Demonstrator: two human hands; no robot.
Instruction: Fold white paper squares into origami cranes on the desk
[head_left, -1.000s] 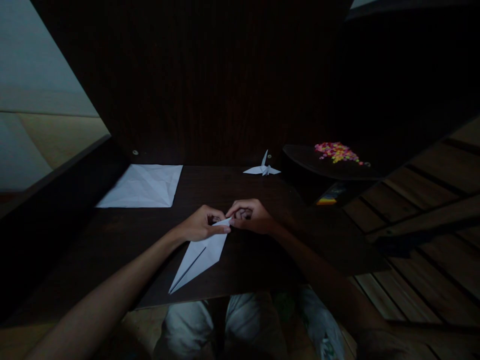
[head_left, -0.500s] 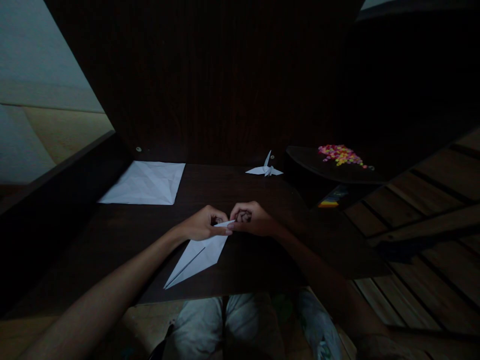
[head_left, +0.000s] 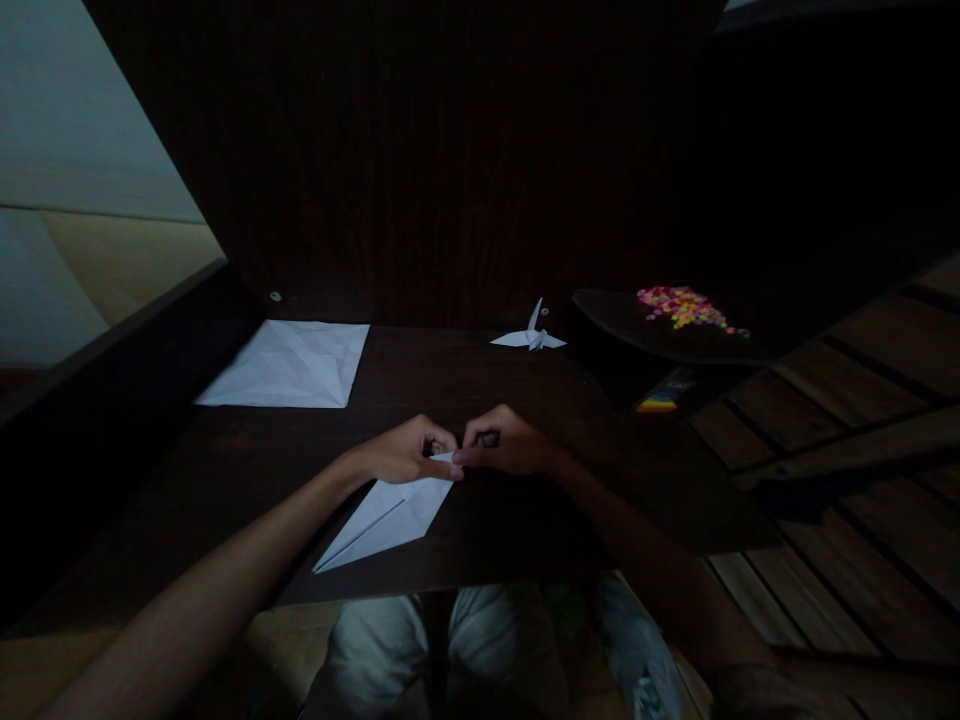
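A white folded paper (head_left: 397, 515), long and kite-shaped with a slit along its middle, lies slanted near the front edge of the dark desk (head_left: 525, 540). My left hand (head_left: 409, 450) is closed on its upper end, the thumb lying along the top. Close against it, my right hand (head_left: 504, 442) pinches the paper's far tip between thumb and curled fingers. That tip is mostly hidden by the fingers. Behind the hands stands a white paper crane (head_left: 534, 338) with its wings spread.
A creased white paper sheet (head_left: 289, 365) lies at the back left. Several small colourful pieces (head_left: 686, 308) are heaped on a rounded shelf (head_left: 637, 335) at the right. A dark side board (head_left: 112, 370) borders the left, and a tall dark panel (head_left: 450, 170) rises behind.
The folded paper's near end has shifted slightly left and up. Its far tip, visible between the hands before, is now mostly covered by my fingers. The crane and sheet stay put.
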